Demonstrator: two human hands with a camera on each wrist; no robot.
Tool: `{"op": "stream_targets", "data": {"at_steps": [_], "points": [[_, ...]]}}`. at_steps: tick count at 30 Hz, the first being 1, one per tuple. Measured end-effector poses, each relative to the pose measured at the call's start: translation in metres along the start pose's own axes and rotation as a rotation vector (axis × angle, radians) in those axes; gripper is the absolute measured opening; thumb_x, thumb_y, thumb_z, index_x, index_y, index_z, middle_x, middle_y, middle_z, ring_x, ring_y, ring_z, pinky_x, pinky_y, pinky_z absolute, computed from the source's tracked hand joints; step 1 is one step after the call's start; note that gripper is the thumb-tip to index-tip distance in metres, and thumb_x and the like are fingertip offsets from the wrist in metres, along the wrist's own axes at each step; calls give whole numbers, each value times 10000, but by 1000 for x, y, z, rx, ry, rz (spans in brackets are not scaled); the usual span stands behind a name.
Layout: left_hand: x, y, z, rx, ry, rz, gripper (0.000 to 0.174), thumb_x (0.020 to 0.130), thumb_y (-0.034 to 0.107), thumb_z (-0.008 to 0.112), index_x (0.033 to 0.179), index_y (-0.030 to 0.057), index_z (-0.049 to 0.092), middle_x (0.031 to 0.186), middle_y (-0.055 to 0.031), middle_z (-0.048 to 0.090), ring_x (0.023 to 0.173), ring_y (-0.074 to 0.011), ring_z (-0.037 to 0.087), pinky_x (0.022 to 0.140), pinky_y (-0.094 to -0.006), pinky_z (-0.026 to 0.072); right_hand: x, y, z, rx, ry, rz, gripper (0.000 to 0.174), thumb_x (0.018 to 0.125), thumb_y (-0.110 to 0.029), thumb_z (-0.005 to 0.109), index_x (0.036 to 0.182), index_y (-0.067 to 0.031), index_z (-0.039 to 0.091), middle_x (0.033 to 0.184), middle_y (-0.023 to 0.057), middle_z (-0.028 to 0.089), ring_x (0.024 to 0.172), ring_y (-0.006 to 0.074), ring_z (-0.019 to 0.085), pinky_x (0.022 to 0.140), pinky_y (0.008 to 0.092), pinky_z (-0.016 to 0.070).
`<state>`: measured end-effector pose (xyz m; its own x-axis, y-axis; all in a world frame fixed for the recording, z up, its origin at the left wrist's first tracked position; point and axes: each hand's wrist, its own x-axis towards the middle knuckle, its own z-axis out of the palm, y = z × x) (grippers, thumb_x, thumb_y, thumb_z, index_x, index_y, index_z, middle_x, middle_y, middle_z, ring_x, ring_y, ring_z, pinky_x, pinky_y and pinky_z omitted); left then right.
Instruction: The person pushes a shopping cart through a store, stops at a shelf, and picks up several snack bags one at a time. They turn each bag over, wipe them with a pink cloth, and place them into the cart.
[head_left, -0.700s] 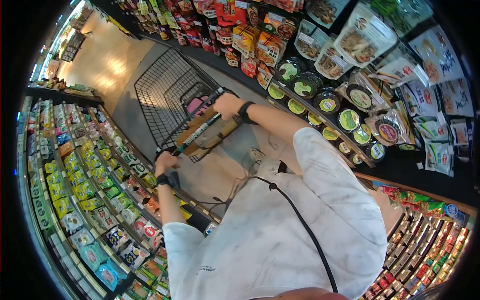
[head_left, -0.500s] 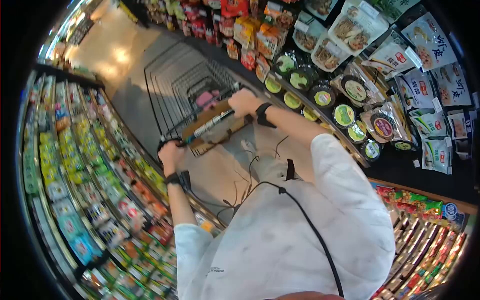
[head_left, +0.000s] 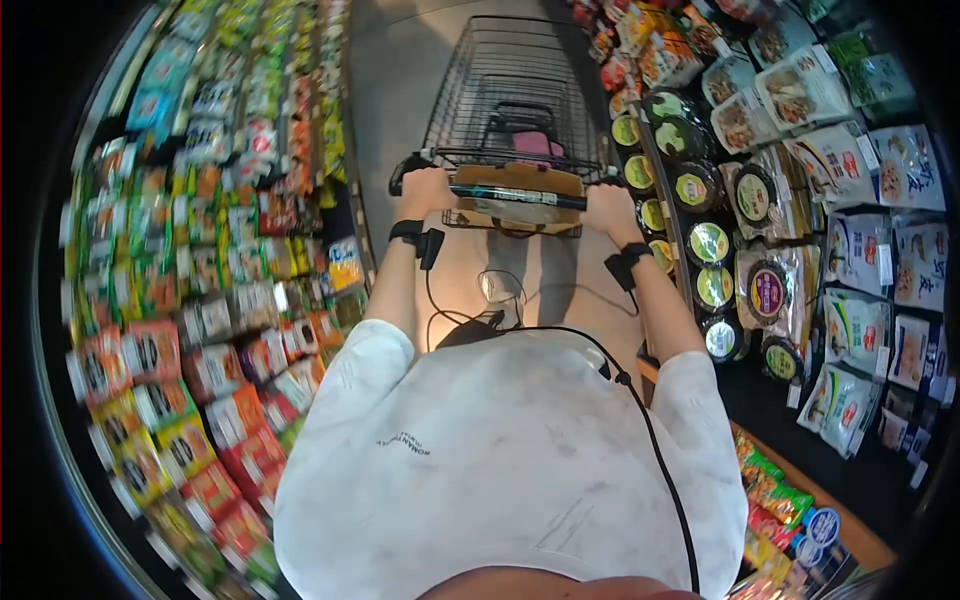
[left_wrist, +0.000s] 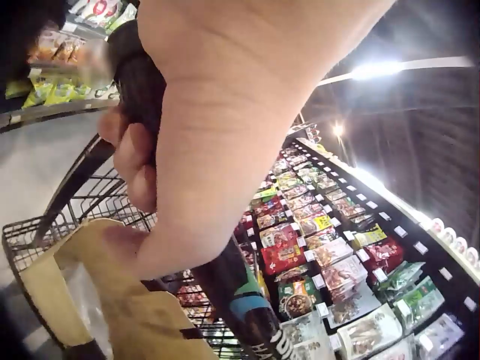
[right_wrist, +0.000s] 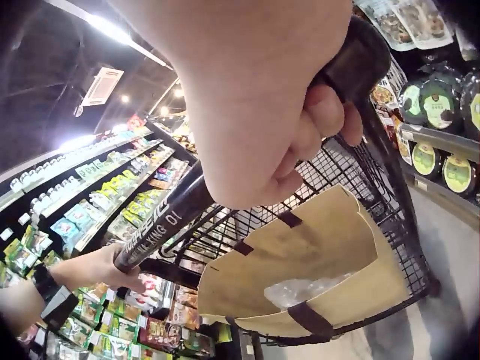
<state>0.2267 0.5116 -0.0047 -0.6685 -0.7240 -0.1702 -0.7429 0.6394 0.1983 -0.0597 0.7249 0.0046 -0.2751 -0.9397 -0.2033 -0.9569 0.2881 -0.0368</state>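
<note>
My left hand (head_left: pixel 427 192) grips the left end of a black shopping cart handle (head_left: pixel 518 197), its fingers curled round the bar in the left wrist view. At the other end, my right hand (head_left: pixel 608 210) holds the same bar, with curled fingers (right_wrist: pixel 324 112) showing in the right wrist view. Beyond the bar stretches the cart's black wire basket (head_left: pixel 520 40). Just behind the handle hangs a tan bag (right_wrist: pixel 232 289) with dark straps, and clear plastic (right_wrist: pixel 304 291) lies inside it. Something pink (head_left: pixel 538 148) is farther in.
Shelves of packaged food (head_left: pixel 220 330) run close along the left. On the right stand round dark-lidded tubs (head_left: pixel 710 243) and hanging pouches (head_left: pixel 857 325). Grey floor (head_left: pixel 395 70) lies between them ahead. A black cable (head_left: pixel 655 440) runs down my white shirt.
The cart pointed to the upper left before and now points straight ahead in the head view. The shelves have swung round with the turn. Both hands have stayed on the handle.
</note>
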Motion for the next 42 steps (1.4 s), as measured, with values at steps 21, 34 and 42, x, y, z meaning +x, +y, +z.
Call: {"op": "stream_targets", "data": {"at_steps": [21, 34, 42], "points": [[-440, 224, 135, -28, 17, -90, 261, 518, 268, 687, 646, 42, 713, 640, -166, 663, 625, -359, 658, 555, -418, 488, -469, 32, 100, 9, 51, -51, 312, 726, -281, 693, 949, -77, 768, 887, 198, 725, 848, 381, 705, 780, 457, 559], [-667, 288, 177, -54, 53, -187, 176, 498, 203, 694, 612, 69, 693, 629, -143, 658, 624, -320, 662, 561, -395, 463, -691, -16, 142, 58, 0, -49, 327, 735, -300, 707, 985, -99, 772, 858, 206, 719, 846, 391, 704, 802, 460, 560], [-780, 340, 219, 125, 41, -126, 314, 669, 314, 708, 929, 145, 758, 844, -125, 702, 820, -336, 673, 690, -460, 528, -790, 16, 181, 36, 100, -228, 198, 697, -270, 700, 764, -90, 746, 779, 143, 719, 739, 317, 721, 691, 444, 577]]}}
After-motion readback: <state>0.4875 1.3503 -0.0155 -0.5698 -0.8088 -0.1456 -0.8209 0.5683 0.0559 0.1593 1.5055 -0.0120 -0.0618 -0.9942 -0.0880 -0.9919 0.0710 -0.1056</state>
